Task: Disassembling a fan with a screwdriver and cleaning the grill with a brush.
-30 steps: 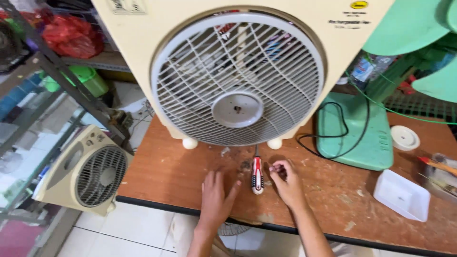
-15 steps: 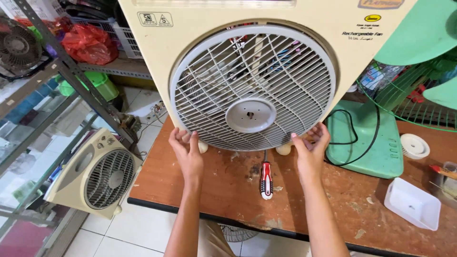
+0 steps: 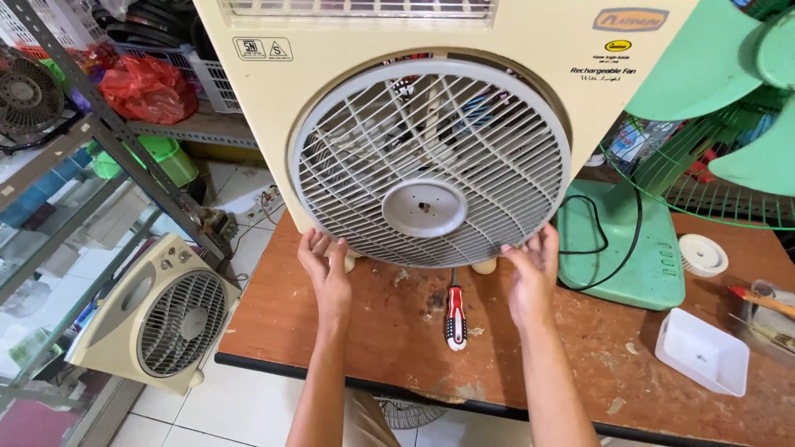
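A cream box fan (image 3: pixel 530 99) stands upright on the brown wooden desk (image 3: pixel 397 348), its round grey front grille (image 3: pixel 431 161) facing the camera. The left hand (image 3: pixel 325 269) is at the lower left rim of the grille, fingers (image 3: pixel 310 248) spread and curled onto the edge. The right hand (image 3: pixel 532 269) mirrors it at the lower right rim, fingers (image 3: pixel 542 247) open and pressed against the edge. Both hands grip the grille loosely from below, neither closed into a fist.

Between the forearms, near the front of the desk, lies a red-and-black screwdriver (image 3: pixel 455 319), apart from both hands. To the right sit a green fan base (image 3: pixel 629 248) with a black cord, and a white plastic tray (image 3: pixel 702 352). On the floor to the left leans a smaller cream box fan (image 3: pixel 157 314).
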